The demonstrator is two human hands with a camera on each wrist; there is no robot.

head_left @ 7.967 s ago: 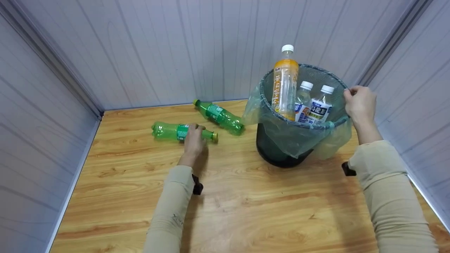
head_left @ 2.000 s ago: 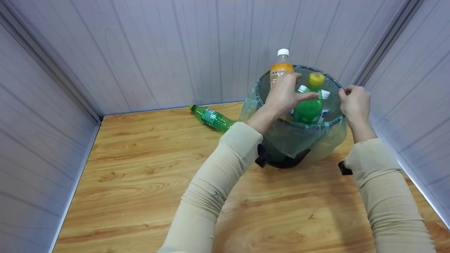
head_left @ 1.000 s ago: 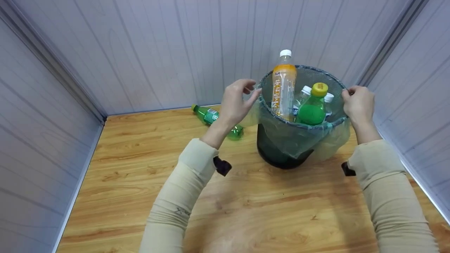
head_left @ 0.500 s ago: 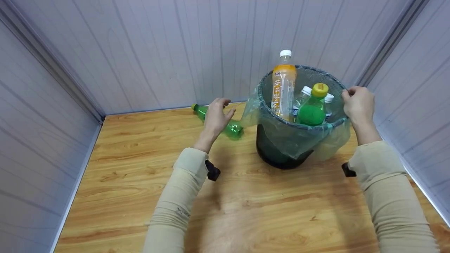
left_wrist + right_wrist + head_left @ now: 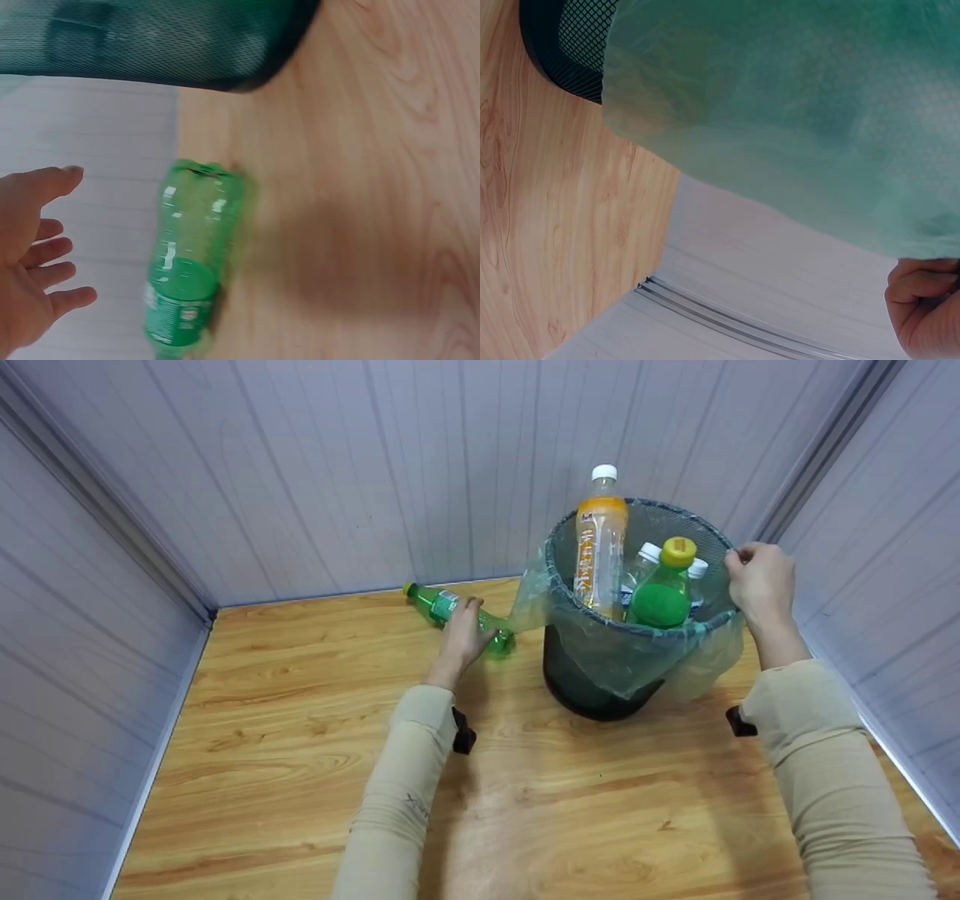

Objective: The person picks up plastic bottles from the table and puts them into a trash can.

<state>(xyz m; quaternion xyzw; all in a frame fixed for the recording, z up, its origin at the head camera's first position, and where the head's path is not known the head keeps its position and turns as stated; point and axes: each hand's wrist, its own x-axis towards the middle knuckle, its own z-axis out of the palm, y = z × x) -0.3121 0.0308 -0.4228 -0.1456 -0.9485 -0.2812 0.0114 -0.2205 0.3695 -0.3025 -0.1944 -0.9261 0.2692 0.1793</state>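
Note:
A green plastic bottle [image 5: 427, 601] with a yellow-green cap lies on its side near the back wall. My left hand [image 5: 462, 639] is over its middle; in the left wrist view the thumb and fingers of the left hand [image 5: 34, 255] are spread beside the bottle [image 5: 184, 281], not gripping it. My right hand [image 5: 763, 581] pinches the right rim of a black mesh trash can [image 5: 566, 671] lined with a green bag [image 5: 615, 656]. Inside stand an orange-labelled bottle [image 5: 600, 547], a yellow-capped green bottle [image 5: 661, 600] and two white-capped bottles, partly hidden.
Pale panel walls [image 5: 322, 472] enclose the wood-grain surface [image 5: 300, 750] at the back and both sides. The trash can stands close to the back wall, right of the lying bottle. The bag's loose edge hangs over its outside.
A second green bottle went from the surface into the trash can, released by my left hand. That hand then moved left and down to the lying bottle. My right hand stayed on the rim.

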